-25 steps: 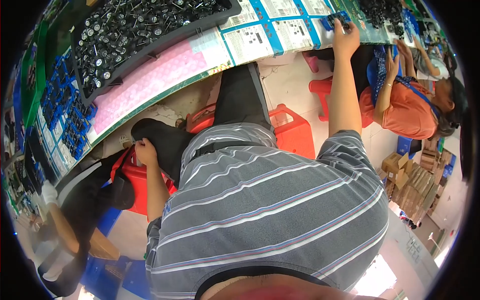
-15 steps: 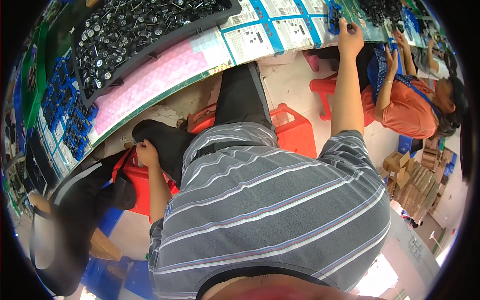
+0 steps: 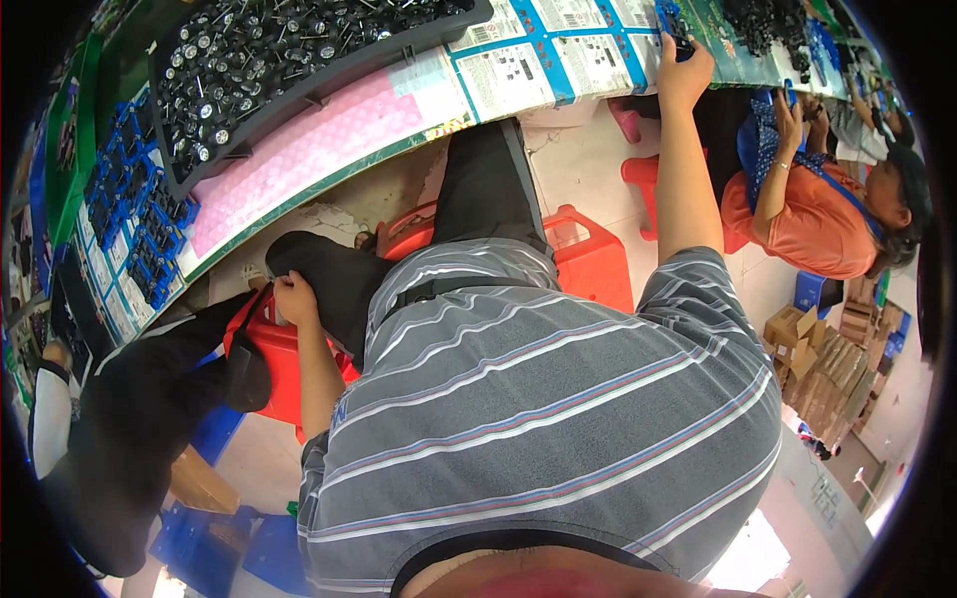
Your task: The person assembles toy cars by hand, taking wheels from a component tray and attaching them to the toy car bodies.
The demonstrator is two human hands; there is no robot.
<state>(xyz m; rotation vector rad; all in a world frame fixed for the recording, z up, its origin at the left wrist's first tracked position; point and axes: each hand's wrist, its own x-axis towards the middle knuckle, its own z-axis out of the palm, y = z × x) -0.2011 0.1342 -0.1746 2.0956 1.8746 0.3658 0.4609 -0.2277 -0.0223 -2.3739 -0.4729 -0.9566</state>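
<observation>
My right hand (image 3: 686, 78) reaches to the table edge at the upper right. Its thumb and fingers close around a small black part (image 3: 684, 47), mostly hidden by the fingers. Touching or right beside it is a blue and black plastic frame (image 3: 672, 16), cut by the upper rim. My left hand (image 3: 295, 298) rests low against my black-trousered leg (image 3: 324, 274), its fingers curled in; whether anything is in them is hidden. A black tray (image 3: 329, 92) full of small black wheels on metal axles (image 3: 229, 75) stands on the table at the upper left.
Blue and black plastic frames (image 3: 150, 249) pile up left of the tray. Printed card sheets (image 3: 508, 80) and pink bubble wrap (image 3: 319, 149) cover the table. Red stools (image 3: 593, 264) stand nearby. A person in orange (image 3: 827, 219) works at right; another in black (image 3: 130, 429) is at left.
My right hand has shifted slightly left, bringing the black part up to the blue frame. My left hand stays at my leg. The person at left has moved toward the table.
</observation>
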